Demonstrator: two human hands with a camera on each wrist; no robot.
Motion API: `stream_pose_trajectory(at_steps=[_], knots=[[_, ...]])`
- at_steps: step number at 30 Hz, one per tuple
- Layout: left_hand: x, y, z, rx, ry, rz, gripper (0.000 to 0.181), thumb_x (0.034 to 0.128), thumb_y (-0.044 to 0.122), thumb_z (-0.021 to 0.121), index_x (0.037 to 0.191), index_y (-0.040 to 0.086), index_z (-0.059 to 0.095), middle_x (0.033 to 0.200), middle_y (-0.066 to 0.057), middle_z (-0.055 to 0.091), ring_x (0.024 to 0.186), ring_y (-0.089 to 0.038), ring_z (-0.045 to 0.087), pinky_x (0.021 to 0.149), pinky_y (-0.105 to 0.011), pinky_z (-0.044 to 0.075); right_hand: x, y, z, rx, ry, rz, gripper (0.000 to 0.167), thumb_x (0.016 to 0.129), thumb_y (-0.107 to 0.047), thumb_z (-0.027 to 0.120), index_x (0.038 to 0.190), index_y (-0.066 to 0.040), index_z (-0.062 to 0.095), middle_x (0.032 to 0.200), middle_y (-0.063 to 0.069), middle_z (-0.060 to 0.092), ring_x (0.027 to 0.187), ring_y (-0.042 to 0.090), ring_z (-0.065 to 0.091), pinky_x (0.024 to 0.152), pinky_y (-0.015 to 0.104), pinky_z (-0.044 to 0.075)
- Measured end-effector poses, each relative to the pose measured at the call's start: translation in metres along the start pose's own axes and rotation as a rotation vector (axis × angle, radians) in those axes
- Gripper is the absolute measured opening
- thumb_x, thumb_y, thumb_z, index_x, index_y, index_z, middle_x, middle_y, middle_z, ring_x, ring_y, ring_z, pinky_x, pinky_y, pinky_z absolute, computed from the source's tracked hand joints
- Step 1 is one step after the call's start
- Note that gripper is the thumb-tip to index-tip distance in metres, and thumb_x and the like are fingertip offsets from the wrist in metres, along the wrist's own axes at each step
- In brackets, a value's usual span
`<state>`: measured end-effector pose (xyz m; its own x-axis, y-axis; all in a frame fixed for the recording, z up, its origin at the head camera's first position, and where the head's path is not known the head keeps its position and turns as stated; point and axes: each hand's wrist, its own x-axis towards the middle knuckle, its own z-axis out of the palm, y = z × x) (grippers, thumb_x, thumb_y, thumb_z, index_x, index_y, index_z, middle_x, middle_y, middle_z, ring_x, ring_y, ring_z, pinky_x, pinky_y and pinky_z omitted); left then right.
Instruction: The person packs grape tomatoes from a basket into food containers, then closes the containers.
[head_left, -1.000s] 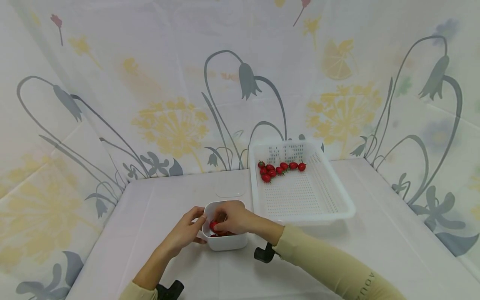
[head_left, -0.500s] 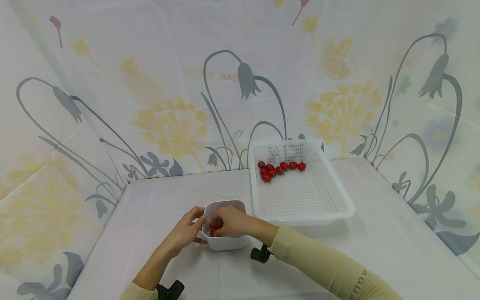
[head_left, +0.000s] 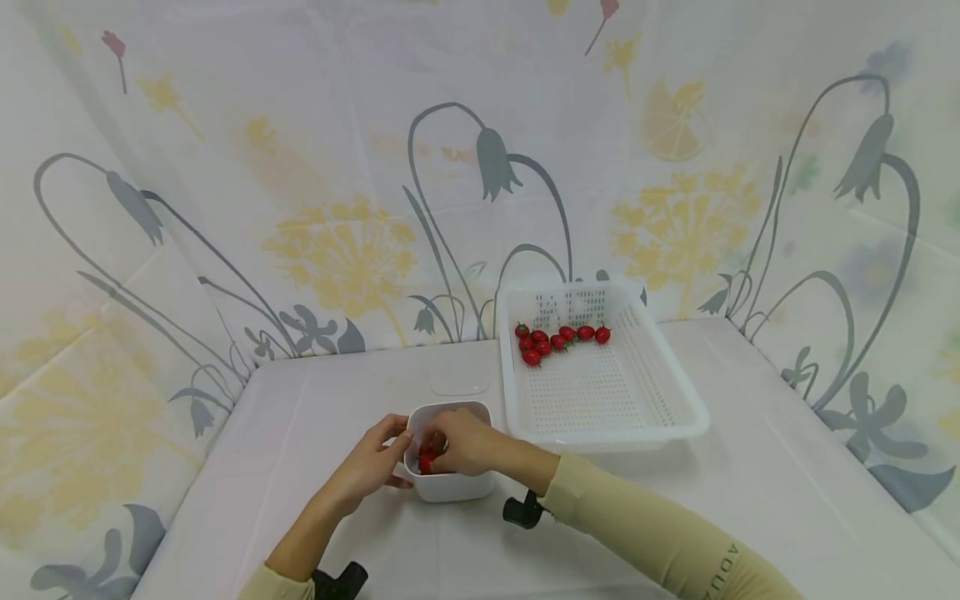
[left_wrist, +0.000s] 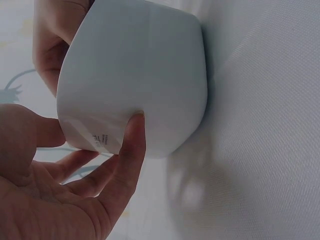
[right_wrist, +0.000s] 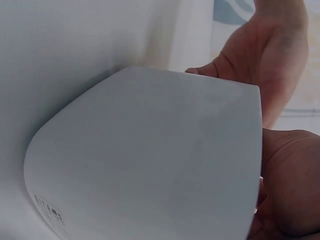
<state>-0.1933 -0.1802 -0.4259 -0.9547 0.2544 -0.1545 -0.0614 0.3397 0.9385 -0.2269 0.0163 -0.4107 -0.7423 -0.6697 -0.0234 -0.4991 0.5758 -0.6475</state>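
A small white container (head_left: 454,488) stands on the table with red cherry tomatoes (head_left: 427,463) inside. My left hand (head_left: 367,461) holds its left corner, the thumb at the rim and the fingers curved along the outer wall, as the left wrist view shows (left_wrist: 85,185). My right hand (head_left: 467,442) reaches down into the container, its curled fingers pinching a cherry tomato. In the right wrist view the container's wall (right_wrist: 145,155) hides most of the fingertips. How many tomatoes lie under the hand cannot be told.
Behind and to the right stands a white perforated basket (head_left: 678,375), with several cherry tomatoes (head_left: 558,342) grouped at its back left. A faint clear sheet or lid (head_left: 460,388) lies behind the container. A floral cloth (head_left: 337,125) hangs at the back and sides.
My right hand has shifted slightly lower and to the left inside the container, and the tomatoes by its fingers have moved a little. My left hand and the basket stay put.
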Motion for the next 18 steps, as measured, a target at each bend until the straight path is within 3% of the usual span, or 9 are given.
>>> stream_pose_trajectory(at_steps=[12, 18], knots=[[-0.001, 0.001, 0.001, 0.002, 0.000, 0.001, 0.033, 0.1087, 0.016, 0.049, 0.138, 0.001, 0.049, 0.145, -0.026, 0.047, 0.107, -0.035, 0.064, 0.071, -0.044, 0.064, -0.013, -0.005, -0.022, 0.058, -0.003, -0.003, 0.024, 0.089, -0.001, 0.074, 0.112, -0.002, 0.072, 0.100, 0.013, 0.073, 0.083, 0.013, 0.065, 0.069, 0.021, 0.055], [0.000, -0.001, 0.000, 0.000, -0.007, 0.001, 0.034, 0.1091, 0.017, 0.048, 0.139, 0.001, 0.047, 0.145, -0.027, 0.047, 0.106, -0.035, 0.065, 0.072, -0.045, 0.064, -0.023, -0.007, -0.035, 0.056, 0.004, -0.038, 0.019, 0.088, 0.001, 0.074, 0.106, -0.001, 0.072, 0.100, 0.012, 0.072, 0.089, 0.020, 0.067, 0.077, 0.025, 0.057]])
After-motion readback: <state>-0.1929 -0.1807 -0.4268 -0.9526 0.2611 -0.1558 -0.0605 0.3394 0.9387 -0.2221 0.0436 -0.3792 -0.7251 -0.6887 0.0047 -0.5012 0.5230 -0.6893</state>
